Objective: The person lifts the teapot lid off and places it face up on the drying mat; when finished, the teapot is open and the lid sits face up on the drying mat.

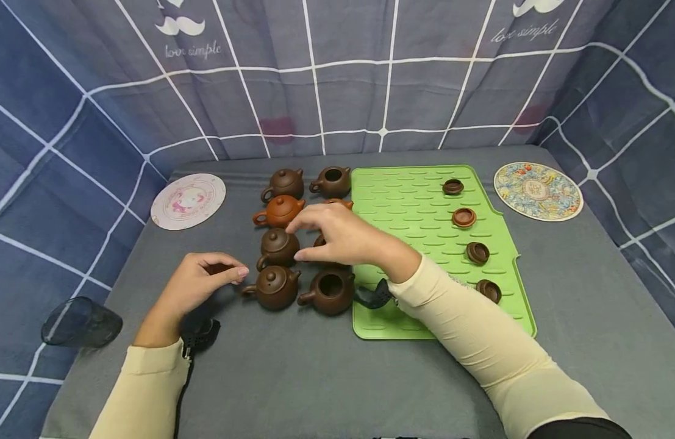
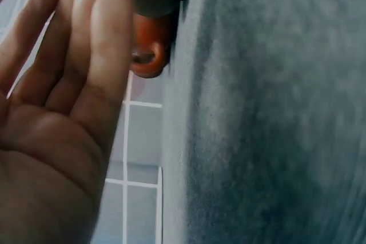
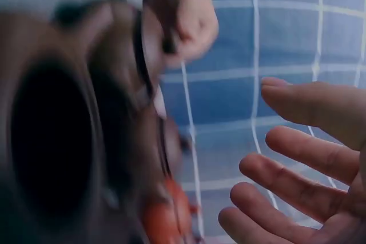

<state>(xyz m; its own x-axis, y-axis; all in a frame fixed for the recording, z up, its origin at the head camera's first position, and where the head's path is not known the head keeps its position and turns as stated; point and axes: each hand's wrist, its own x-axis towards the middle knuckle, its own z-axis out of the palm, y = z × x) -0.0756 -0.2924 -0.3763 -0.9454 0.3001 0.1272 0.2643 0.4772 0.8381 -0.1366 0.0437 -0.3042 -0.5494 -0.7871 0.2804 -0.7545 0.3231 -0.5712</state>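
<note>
My right hand [image 1: 345, 235] hovers over the teapots, thumb and fingers apart, holding nothing; the right wrist view also shows its fingers spread. Close below its fingertips is a lidded brown teapot [image 1: 278, 246]. Bent loosely, my left hand [image 1: 200, 283] stays beside the handle of the front lidded brown teapot [image 1: 274, 288], with nothing seen in its grasp. Behind these stand a lidded orange teapot [image 1: 282, 210] and another lidded brown one [image 1: 286, 183]. In the column to the right, a front teapot [image 1: 333, 306] and a back teapot [image 1: 337, 186] have no lids; my right hand partly hides those between.
A green mat [image 1: 403, 201] lies right of the teapots. Along its right side sit several small lids, including an orange-brown lid [image 1: 464, 217] and a dark lid [image 1: 477, 253]. Round mats lie at far left [image 1: 188, 201] and far right [image 1: 538, 191]. A dark transparent cup [image 1: 82, 322] is at the left edge.
</note>
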